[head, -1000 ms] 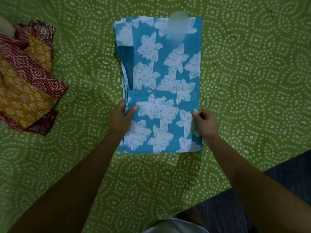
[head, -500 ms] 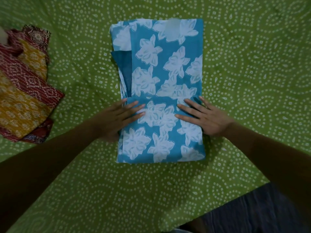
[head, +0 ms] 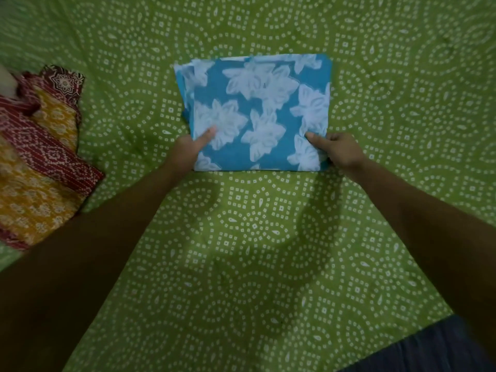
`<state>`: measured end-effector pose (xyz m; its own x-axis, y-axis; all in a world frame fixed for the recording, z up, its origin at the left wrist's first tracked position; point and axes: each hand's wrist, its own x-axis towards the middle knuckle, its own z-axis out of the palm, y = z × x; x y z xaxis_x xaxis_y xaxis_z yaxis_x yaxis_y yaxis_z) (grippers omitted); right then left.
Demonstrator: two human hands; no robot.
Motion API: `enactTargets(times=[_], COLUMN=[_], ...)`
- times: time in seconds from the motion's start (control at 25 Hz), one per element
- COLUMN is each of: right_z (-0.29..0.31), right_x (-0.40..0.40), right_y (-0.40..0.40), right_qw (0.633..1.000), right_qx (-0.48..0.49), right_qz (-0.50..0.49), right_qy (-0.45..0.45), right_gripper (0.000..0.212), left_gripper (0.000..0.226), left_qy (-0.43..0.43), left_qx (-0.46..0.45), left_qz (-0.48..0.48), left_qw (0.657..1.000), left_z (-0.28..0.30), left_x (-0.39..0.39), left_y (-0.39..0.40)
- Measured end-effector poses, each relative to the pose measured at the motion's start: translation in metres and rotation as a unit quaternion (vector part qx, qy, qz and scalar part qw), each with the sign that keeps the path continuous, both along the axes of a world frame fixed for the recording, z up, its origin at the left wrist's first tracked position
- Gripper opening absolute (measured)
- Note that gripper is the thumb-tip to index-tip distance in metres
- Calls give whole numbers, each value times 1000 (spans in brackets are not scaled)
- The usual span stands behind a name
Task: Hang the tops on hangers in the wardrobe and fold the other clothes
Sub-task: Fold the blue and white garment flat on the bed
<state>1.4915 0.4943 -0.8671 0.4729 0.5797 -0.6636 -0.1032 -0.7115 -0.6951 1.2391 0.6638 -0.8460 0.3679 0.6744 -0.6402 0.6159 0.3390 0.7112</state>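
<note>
A blue garment with white flowers [head: 257, 111] lies folded into a compact rectangle on the green bedspread [head: 255, 237]. My left hand [head: 188, 149] grips its near left corner, thumb on top of the cloth. My right hand [head: 338, 150] grips the near right corner the same way, thumb on top and fingers under the edge. Both arms reach forward from the bottom of the view.
A red and mustard patterned garment [head: 35, 157] lies folded at the left edge of the bedspread. The bed's near edge and a dark floor [head: 429, 350] show at the bottom right.
The blue garment has been folded once more and is now about half as long. My hands went from pressing flat on it to gripping its near corners.
</note>
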Motion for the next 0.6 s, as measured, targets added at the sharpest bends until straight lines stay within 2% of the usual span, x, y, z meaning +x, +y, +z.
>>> enactTargets(times=[0.08, 0.12, 0.2, 0.28, 0.36, 0.48, 0.52, 0.6], right_z=[4, 5, 4, 5, 9, 10, 6, -1], right_x=[-8, -13, -26, -40, -51, -62, -64, -67], right_y=[-8, -21, -55, -83, -91, -63, -51, -31], right_qw=[1000, 999, 989, 983, 991, 995, 993, 983], right_qx=[-7, -32, -121, -148, -110, -43, -18, 50], right_qz=[-8, 10, 75, 90, 24, -79, -108, -166], right_qy=[-3, -8, -35, -56, -73, -43, -46, -51], right_gripper=[34, 36, 40, 39, 35, 46, 50, 40], left_gripper=[34, 26, 13, 13, 23, 59, 62, 50], left_qy=[45, 48, 39, 47, 89, 107, 105, 149], left_qx=[26, 7, -87, -122, -21, 127, 150, 202], left_qz=[-52, -58, -41, -16, 64, 130, 148, 175], left_qw=[997, 997, 995, 991, 994, 978, 972, 952], left_z=[-7, -5, 8, 15, 13, 7, 2, -8], left_x=[-11, -22, -46, -68, -69, -39, -27, -7], left_y=[-9, -23, -59, -91, -104, -97, -91, -79])
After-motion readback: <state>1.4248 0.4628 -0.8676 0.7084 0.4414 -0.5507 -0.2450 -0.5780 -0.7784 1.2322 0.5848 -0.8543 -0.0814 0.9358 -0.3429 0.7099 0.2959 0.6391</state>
